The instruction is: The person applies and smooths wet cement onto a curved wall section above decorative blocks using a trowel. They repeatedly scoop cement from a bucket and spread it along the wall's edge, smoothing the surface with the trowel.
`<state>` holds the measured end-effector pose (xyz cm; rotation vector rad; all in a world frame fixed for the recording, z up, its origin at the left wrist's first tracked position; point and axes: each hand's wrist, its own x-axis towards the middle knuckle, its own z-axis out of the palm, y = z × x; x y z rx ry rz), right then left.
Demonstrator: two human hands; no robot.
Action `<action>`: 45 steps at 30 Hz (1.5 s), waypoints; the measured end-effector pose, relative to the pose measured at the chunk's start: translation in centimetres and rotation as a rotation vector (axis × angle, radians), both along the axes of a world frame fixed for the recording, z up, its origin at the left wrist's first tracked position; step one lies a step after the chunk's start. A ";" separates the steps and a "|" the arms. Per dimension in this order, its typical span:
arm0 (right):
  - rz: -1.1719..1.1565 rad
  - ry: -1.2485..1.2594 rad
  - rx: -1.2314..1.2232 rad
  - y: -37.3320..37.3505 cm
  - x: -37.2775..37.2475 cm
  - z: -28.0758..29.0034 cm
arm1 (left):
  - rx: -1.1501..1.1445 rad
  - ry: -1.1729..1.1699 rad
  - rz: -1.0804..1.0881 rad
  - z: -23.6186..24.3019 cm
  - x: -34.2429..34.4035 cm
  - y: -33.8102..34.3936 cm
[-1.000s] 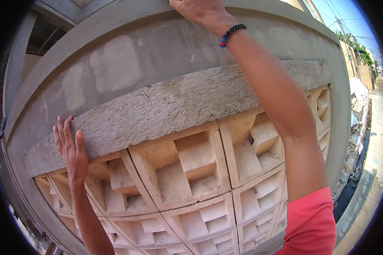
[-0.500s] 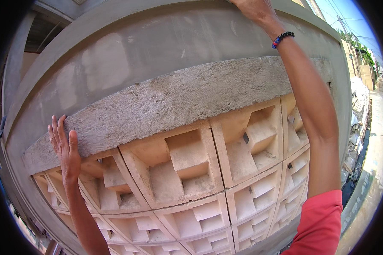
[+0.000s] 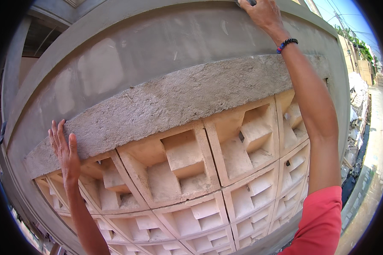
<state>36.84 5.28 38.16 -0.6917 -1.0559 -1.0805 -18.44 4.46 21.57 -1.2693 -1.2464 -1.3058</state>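
Fingers apart, my left hand (image 3: 68,155) lies against the left part of a rough grey cement band (image 3: 178,93). My right hand (image 3: 266,19) is raised to the top of the smooth grey wall (image 3: 149,46), its fingers closed round a dark object (image 3: 252,2). The upper picture edge cuts that object off, and its kind cannot be told. A beaded bracelet (image 3: 287,44) circles the right wrist. Below the band, pale patterned ventilation blocks (image 3: 185,163) with deep square recesses form a grid.
A raised grey moulding (image 3: 95,25) curves along the top of the wall. On the far right, whitish rubble (image 3: 356,102) is heaped beside a dark gutter (image 3: 354,180) and a paved lane (image 3: 372,165). Overhead wires cross the sky there.
My right hand has come slightly lower and to the right in the picture, so the dark object in it now shows. My left hand stays on the band. The view has shifted a little.
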 end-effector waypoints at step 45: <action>-0.295 -0.171 -0.027 1.7 7.7 3.3 | 0.047 -0.005 0.043 -0.6 0.2 1.4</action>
